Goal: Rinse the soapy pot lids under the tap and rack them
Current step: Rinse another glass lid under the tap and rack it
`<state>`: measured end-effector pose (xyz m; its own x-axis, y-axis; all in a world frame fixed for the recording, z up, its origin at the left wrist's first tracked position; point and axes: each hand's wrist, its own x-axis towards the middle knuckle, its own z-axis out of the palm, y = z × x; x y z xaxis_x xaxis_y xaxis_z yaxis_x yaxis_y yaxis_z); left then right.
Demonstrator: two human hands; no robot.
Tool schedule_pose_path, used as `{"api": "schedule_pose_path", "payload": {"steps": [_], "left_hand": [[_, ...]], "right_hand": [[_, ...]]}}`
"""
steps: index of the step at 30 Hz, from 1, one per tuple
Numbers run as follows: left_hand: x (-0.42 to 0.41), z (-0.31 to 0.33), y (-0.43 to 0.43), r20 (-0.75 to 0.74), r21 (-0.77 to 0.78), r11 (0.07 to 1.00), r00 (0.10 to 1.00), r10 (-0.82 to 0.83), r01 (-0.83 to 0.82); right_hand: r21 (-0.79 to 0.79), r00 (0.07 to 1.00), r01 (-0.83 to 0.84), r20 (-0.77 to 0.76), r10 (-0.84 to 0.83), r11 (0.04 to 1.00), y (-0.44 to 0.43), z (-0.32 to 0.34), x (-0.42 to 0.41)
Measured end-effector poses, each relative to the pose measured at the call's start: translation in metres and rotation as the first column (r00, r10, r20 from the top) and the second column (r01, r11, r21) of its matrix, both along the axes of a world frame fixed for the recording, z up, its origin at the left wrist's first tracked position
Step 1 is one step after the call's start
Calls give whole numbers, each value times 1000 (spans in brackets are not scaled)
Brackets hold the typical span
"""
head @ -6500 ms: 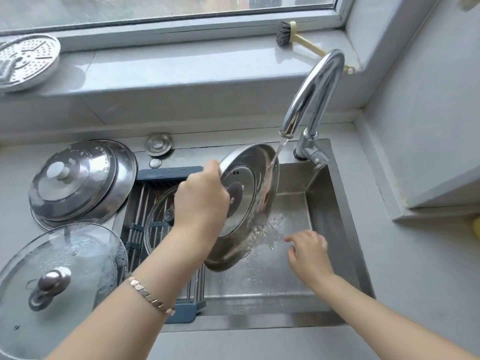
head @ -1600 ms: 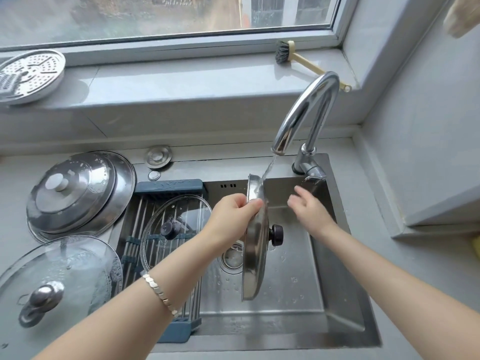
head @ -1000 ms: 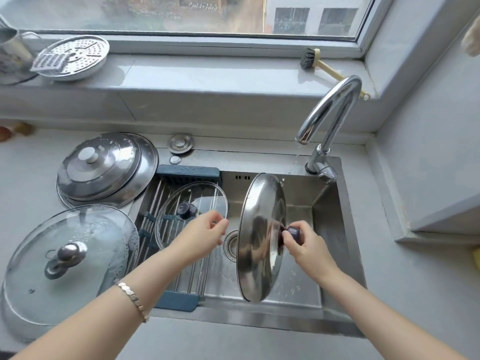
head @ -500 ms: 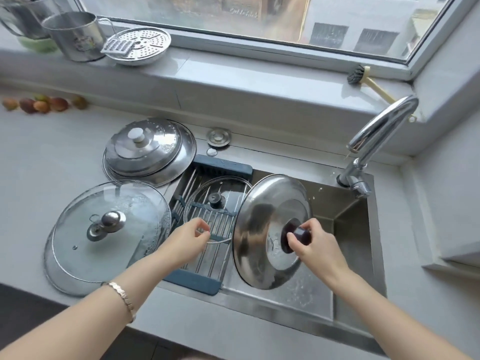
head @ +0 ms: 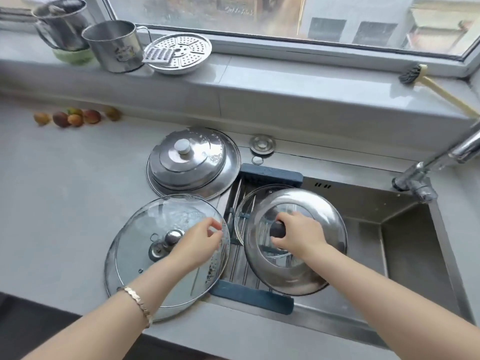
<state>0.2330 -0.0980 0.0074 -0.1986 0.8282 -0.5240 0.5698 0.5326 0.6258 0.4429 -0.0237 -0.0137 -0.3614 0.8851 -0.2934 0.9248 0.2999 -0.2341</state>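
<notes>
Gripping the dark knob (head: 277, 229), your right hand (head: 298, 236) held the steel lid (head: 319, 268) dome-up over the rack (head: 249, 294) in the sink (head: 405, 242), above a small glass lid (head: 246, 201) lying there. Your left hand (head: 197, 242) hovered loosely curled and empty over the large glass lid (head: 145, 261) on the counter (head: 65, 203).

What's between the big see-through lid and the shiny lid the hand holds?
In the head view, rack bars show between the glass lid and the steel lid, plus the rim of a smaller glass lid.

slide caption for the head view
Right hand holds a round steel lid by its dark knob over the blue sink rack
</notes>
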Motion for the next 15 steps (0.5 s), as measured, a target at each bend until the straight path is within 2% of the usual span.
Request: {"api": "schedule_pose_path", "payload": {"steps": [7,12,13,15], "left_hand": [[-32,-10,-8,89,-16,999,995,44,-43],[-43,-17,-9,61,-15,998,997,56,-55],[-44,-18,-9,9,1,999,999,35,-35],[-49,-16,-7,-277,30,995,958,-79,91]], "right_hand": [[-125,995,101,1,-102,987,-12,-38,-45],[-202,984,172,-10,-177,964,-16,-41,-44],[-219,988,152,19,-152,964,-14,-39,-44],[-227,989,88,133,-58,970,-9,-31,-46]]}}
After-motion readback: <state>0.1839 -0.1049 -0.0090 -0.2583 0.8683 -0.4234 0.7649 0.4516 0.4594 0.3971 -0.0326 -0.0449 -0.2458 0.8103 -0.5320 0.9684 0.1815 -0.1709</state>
